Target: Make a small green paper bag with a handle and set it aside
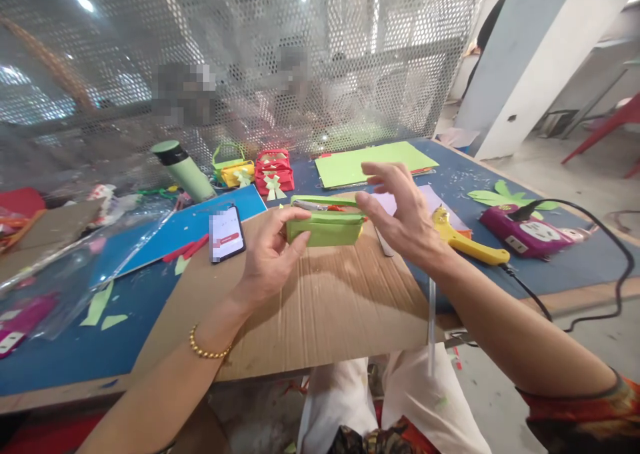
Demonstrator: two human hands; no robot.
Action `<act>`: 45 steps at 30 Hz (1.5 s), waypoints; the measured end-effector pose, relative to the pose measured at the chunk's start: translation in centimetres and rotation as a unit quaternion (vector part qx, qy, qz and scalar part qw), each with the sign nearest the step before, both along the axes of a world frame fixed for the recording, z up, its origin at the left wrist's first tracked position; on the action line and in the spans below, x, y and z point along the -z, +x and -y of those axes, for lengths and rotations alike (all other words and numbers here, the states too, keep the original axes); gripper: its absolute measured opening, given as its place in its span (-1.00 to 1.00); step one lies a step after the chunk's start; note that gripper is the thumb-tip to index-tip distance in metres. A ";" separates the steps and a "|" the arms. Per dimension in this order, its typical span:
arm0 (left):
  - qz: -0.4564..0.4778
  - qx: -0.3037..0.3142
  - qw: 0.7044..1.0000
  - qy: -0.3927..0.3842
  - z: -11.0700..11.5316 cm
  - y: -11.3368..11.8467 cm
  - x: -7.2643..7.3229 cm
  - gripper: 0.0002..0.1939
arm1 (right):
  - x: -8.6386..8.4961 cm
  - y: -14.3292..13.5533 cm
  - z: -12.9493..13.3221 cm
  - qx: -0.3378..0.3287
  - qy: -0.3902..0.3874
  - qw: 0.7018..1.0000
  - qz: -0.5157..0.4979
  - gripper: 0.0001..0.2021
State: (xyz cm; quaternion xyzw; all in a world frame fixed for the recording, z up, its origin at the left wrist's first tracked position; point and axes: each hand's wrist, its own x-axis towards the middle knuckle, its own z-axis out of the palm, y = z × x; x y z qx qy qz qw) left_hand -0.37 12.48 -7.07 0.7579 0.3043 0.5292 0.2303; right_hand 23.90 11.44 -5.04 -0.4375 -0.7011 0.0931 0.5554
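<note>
A small green folded-paper box [333,233] stands at the middle of a brown cardboard sheet [320,314]. My left hand [273,251] grips its left end between thumb and fingers. To the right of the box, my right hand [400,214] is raised with its fingers apart and nothing in them. Behind the box's front panel lie scissors, partly hidden, with metal and orange parts showing. A yellow glue gun [475,247] rests just right of my right wrist.
A phone [227,234] lies left of the cardboard. Behind stand a green bottle [185,171], a yellow paper bag [237,174] and red ones [274,174]. Green sheets [375,163] lie at the back, a purple power strip [525,231] with a cable at the right.
</note>
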 end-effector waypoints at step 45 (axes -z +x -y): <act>0.070 0.087 0.949 -0.294 0.1 0.8 -0.4 -0.73 | 0.4 -2.2 -0.1 -0.176 -0.320 0.912 -0.189 -0.76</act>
